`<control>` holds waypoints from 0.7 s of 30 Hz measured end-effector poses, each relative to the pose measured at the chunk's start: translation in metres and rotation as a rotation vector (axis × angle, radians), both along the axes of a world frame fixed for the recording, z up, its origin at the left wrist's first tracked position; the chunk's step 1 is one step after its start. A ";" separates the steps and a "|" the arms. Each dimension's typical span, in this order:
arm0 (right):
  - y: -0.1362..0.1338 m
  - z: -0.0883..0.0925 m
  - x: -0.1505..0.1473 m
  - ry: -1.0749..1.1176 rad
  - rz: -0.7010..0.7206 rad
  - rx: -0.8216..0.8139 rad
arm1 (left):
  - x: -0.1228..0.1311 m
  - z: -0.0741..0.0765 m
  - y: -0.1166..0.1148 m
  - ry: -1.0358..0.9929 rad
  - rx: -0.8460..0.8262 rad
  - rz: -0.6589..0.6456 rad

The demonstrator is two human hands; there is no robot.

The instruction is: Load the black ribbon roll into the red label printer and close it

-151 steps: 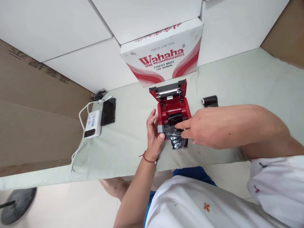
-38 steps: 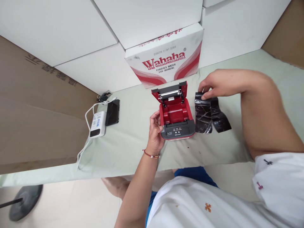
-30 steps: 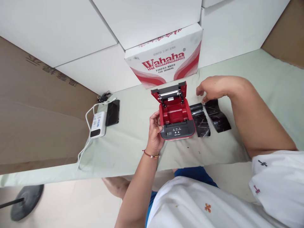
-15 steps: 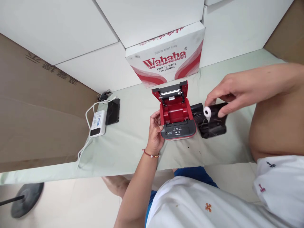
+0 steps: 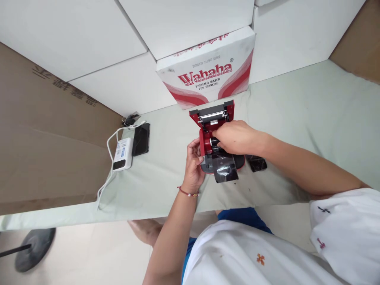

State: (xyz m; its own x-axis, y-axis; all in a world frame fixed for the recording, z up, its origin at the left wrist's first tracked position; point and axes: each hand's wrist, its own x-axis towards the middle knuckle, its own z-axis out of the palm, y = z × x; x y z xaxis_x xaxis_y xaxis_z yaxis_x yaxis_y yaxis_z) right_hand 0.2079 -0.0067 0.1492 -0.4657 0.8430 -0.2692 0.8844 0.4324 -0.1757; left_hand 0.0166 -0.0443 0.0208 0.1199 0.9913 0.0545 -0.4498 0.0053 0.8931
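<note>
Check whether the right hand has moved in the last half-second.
Yes, left: the right hand went from right of the Wahaha box to in front of it, over the open red device.

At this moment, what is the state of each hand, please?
Left hand: holding the red device by its left edge.
Right hand: holding the black roll inside the device; the grip is partly hidden.
</note>
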 end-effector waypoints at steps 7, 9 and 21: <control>0.006 -0.003 0.001 -0.071 0.113 0.030 | 0.000 0.000 -0.001 0.001 -0.005 -0.011; 0.005 0.002 0.005 -0.064 0.156 0.002 | -0.001 0.000 -0.001 0.008 -0.001 -0.009; -0.003 0.020 0.015 0.068 0.225 -0.055 | 0.000 0.002 -0.001 0.014 -0.008 0.004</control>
State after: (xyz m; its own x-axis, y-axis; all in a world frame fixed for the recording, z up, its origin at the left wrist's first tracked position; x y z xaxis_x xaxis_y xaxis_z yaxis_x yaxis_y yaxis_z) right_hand 0.2225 -0.0100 0.1688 -0.6585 0.7009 -0.2740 0.7524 0.6052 -0.2603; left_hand 0.0162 -0.0453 0.0227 0.1167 0.9922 0.0446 -0.4372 0.0110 0.8993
